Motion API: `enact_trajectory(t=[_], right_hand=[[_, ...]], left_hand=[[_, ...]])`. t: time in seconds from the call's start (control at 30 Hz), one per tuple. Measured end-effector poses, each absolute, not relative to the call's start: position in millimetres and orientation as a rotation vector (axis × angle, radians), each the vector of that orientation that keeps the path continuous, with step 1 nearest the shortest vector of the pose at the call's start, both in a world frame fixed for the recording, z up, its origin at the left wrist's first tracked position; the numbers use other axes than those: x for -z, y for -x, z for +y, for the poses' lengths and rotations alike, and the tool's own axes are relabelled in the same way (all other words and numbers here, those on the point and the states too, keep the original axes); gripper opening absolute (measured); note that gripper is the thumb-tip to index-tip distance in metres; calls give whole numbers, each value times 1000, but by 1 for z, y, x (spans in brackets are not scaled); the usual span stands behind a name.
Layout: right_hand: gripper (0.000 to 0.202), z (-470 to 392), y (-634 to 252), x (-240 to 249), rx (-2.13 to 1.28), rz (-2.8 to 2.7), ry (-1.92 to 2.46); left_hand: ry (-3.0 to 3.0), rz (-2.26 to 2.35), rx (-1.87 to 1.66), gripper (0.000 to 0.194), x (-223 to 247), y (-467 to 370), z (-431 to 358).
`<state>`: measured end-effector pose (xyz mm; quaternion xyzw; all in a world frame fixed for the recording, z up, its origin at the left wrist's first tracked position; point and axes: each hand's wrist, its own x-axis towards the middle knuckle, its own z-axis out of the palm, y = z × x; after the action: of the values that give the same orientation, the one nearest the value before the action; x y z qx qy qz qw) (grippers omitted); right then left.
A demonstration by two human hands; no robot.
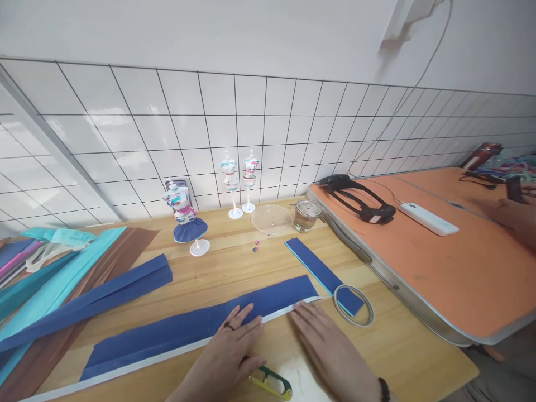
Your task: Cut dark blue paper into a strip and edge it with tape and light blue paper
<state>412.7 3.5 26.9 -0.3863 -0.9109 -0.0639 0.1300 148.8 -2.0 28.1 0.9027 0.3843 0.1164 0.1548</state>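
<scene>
A long dark blue strip of crepe-like paper or fabric (167,329) lies slantwise in front of me. Along its near edge runs a narrow white tape strip (142,365). My left hand (230,349) rests on the blue strip and white edge, its fingers stretched out and spread. To the right, my right hand (329,346) lies flat with fingertips on the tape near its right end. Neither hand grips anything. Yellow-and-green thread snips (286,388) lie on the table between my hands. A tape roll (371,312) sits over the end of a shorter folded blue strip (314,263).
Folded blue, turquoise and brown sheets (104,251) pile up at left. Small dress forms stand at the back, one (182,206) wearing a blue skirt. Beside a clear disc (270,219) is a glass of water (307,215). An orange-topped case (444,262) holds a black headset (371,212); another person's hand (521,215) is beyond.
</scene>
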Motion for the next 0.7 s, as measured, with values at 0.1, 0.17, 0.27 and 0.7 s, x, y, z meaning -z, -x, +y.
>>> enact_trajectory(t=[0.1,0.17,0.27,0.7], right_hand=[[36,16,-447,-26,207,-2447,1383],[33,27,-470,-24,173,-2237,1669],[38,40,-498,-21,96,-2065,1872],[27,50,-529,-38,-29,-2076,1808]], left_hand=[[-2539,1100,-356,51,-28,-147,-1],[-2526,1099,-377,52,-28,-146,0],[-2536,1098,-373,50,-28,-145,0],[-2608,1106,-421,41,-34,-148,5]])
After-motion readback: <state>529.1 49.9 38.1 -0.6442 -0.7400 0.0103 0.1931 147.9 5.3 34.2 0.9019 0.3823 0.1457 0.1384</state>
